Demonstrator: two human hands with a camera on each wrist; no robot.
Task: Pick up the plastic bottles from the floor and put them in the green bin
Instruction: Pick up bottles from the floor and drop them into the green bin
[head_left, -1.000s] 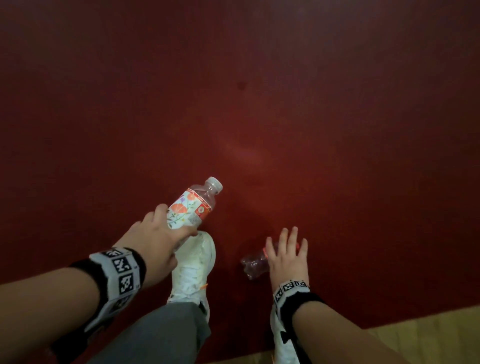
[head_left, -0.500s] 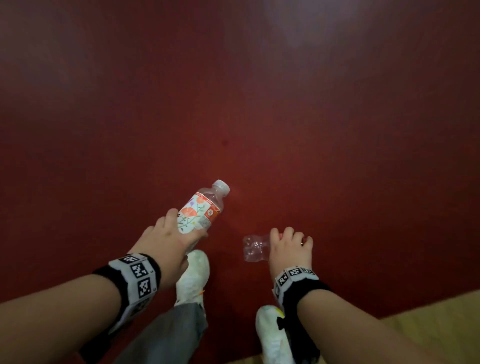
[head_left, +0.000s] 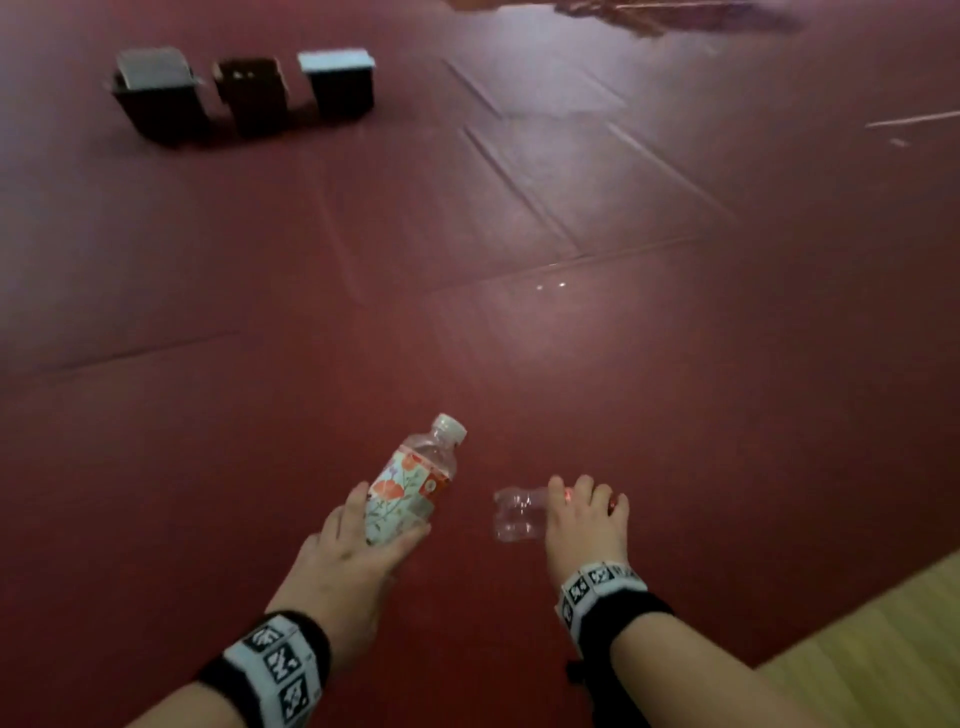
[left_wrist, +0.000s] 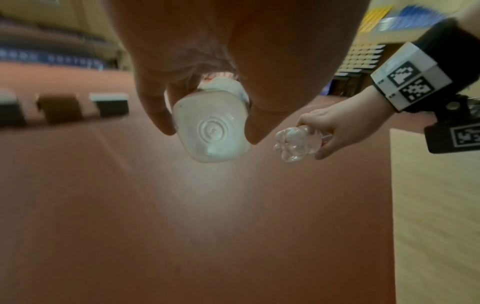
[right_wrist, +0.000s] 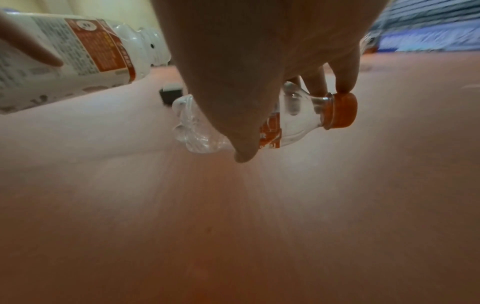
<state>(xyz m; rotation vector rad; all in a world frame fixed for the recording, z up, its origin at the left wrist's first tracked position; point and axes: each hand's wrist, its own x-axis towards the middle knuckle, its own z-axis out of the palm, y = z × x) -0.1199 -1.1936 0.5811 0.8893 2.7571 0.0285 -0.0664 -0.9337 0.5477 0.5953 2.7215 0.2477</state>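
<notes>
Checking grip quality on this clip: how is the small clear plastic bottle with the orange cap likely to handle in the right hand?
The small clear plastic bottle with the orange cap looks empty, so probably very light. Its thin dimpled wall may flex under the right hand. Being round, it would likely roll if dropped on the smooth red floor.

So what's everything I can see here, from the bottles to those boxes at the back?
flower-label bottle: one, clear with a white cap and orange-and-green label, in the left grip, off the floor.
small clear bottle: one, orange cap and orange label, lying sideways in the right grip.
bins: three, dark bodies with grey, brown and pale blue tops, in a row far off to the left; too dim to tell which is green.
floor mat: one, dark red, with creases, underfoot.
wooden floor: one strip, light tan, at the right edge.
wristbands: two, black with white coded tags, one per wrist.
left hand: one, gripping the flower-label bottle.
right hand: one, gripping the small clear bottle.
</notes>
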